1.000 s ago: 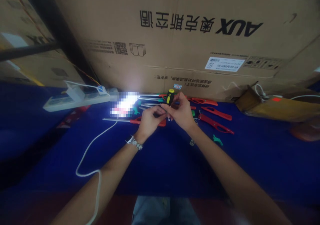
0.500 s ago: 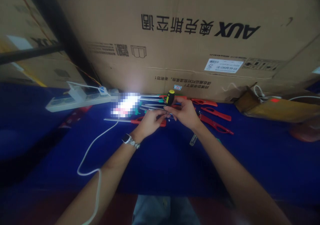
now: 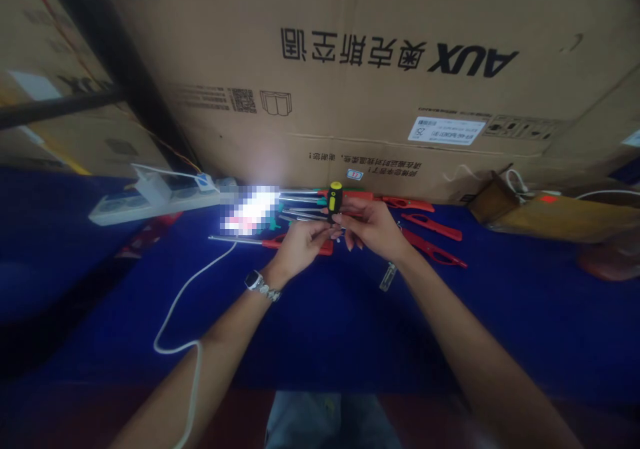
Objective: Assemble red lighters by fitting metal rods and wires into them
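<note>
A short black-and-yellow screwdriver [image 3: 335, 199] stands upright, its handle on top. My right hand [image 3: 380, 229] is closed on it, thumb and fingers near the lower end of the handle. Just left of it, my left hand [image 3: 301, 244] pinches something small beneath the screwdriver; fingers hide what it is. Under and beside my left hand lies a red long-nosed lighter [image 3: 273, 242] with a metal barrel. Several more metal barrels [image 3: 303, 213] and green pieces [image 3: 274, 224] lie behind the hands. Red handle shells [image 3: 433, 226] are spread to the right of my right hand.
A large cardboard box [image 3: 350, 112] walls off the back of the blue table [image 3: 325, 329]. At left are a white power strip [image 3: 165, 199], a glaring pixelated patch [image 3: 253, 209] and a white cable [image 3: 173, 302]. A small clear strip [image 3: 387, 276] lies by my right wrist.
The screwdriver handle has shifted slightly left and down, and my right hand has turned a little with it. My left hand keeps nearly the same place.
</note>
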Demonstrator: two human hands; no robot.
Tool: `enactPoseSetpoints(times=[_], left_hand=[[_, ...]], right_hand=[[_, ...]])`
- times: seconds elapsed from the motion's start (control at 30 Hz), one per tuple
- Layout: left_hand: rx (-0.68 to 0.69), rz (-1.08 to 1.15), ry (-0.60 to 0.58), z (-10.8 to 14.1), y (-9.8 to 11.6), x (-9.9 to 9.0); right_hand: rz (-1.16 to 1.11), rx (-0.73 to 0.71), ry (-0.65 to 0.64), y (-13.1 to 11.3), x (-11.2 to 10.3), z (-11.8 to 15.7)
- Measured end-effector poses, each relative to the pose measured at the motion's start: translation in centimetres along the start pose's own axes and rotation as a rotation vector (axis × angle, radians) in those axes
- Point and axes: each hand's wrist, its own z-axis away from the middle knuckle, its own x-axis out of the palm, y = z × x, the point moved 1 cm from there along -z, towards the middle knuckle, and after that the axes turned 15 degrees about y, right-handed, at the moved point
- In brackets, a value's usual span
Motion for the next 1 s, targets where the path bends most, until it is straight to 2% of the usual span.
enactPoseSetpoints(times=[0.1, 0.27, 0.37, 0.43, 0.57, 0.63, 0.7, 0.77, 0.8, 0.87, 1.0], left_hand=[[0.031, 0.011, 0.031, 0.0, -0.3, 0.3], [-0.036, 0.033, 0.324, 0.1, -1.0, 0.9], [-0.063, 0.025, 0.377, 0.5, -0.9, 1.1], [-0.057, 0.006, 0.339, 0.7, -0.6, 1.3], [-0.019, 0.013, 0.216, 0.9, -0.1, 1.3], [0.009, -0.005, 0.158, 0.7, -0.1, 0.8], [0.077, -0.103, 0.104, 0.4, -0.2, -0.2], [0.19, -0.262, 0.047, 0.2, -0.4, -1.6], [0.204, -0.349, -0.003, 0.1, -0.6, -2.2], [0.185, -0.495, -0.079, 0.1, -1.1, -3.1], [0.148, -0.531, -0.182, 0.4, -1.7, -3.2]], right_hand=[[-0.02, -0.024, 0.135, 0.9, 0.2, -0.3], [0.037, -0.12, 0.409, 2.4, 1.9, -0.8], [0.083, -0.159, 0.471, 2.1, 2.3, -0.7], [0.056, -0.147, 0.395, 1.5, 2.0, -0.4], [-0.016, -0.093, 0.054, 0.5, 0.5, 0.0], [-0.018, -0.078, -0.002, 0.4, -0.2, 0.1], [-0.015, -0.067, 0.011, 0.5, -0.5, 0.0], [-0.008, -0.072, 0.068, 0.9, -0.4, -0.1], [-0.003, -0.085, 0.108, 1.1, -0.3, -0.2], [0.015, -0.127, 0.203, 1.6, 0.2, -0.4], [0.066, -0.175, 0.429, 2.7, 1.4, -0.5]])
